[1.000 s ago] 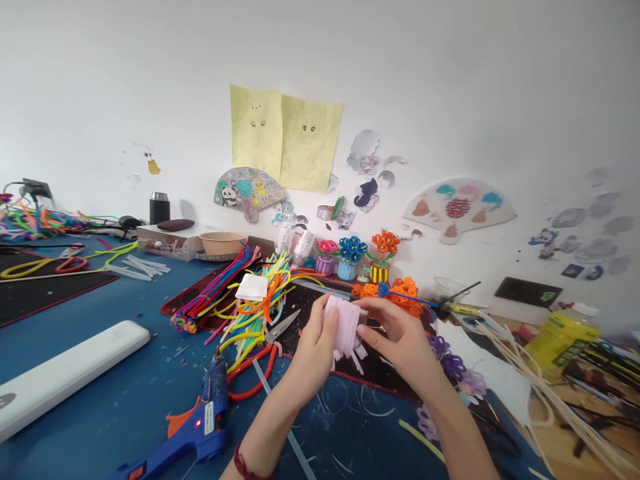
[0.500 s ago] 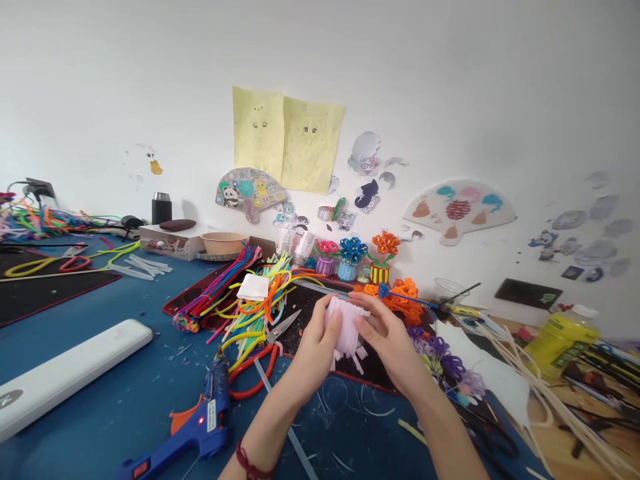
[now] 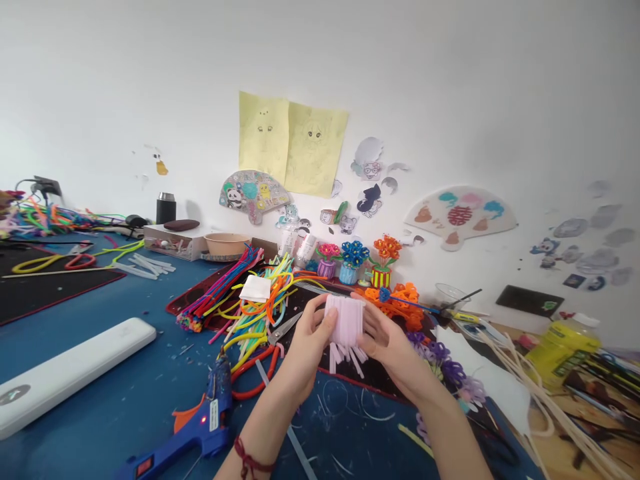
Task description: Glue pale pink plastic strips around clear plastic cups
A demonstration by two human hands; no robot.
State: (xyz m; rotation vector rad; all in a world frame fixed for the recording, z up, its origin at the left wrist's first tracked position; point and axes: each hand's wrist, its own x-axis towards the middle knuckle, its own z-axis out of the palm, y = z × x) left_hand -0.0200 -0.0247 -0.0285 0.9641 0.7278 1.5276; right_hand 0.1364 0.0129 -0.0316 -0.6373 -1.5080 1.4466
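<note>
Between my two hands is a pale pink pipe-cleaner cylinder (image 3: 347,322), upright, with loose ends hanging from its lower edge. My left hand (image 3: 317,328) grips its left side, thumb on the front and fingers curled behind. On the right side, my right hand (image 3: 384,337) holds it with thumb and fingers; some fingertips are hidden behind it. Below it lies a dark mat (image 3: 375,379). Left of my left hand are scissors (image 3: 255,363) with red and yellow handles and a blue glue gun (image 3: 205,427) with its red light lit.
Bundles of coloured pipe cleaners (image 3: 215,293) lie at the left of the mat. Small flower pots (image 3: 349,272) line the wall. Orange loops (image 3: 407,303) and purple flowers (image 3: 447,363) sit to the right, near a yellow bottle (image 3: 563,350). A long white device (image 3: 75,373) lies left.
The cylinder has turned so its smooth side faces me, with its loose ends hanging more plainly below. My right hand has shifted lower along its side. The view has tilted slightly.
</note>
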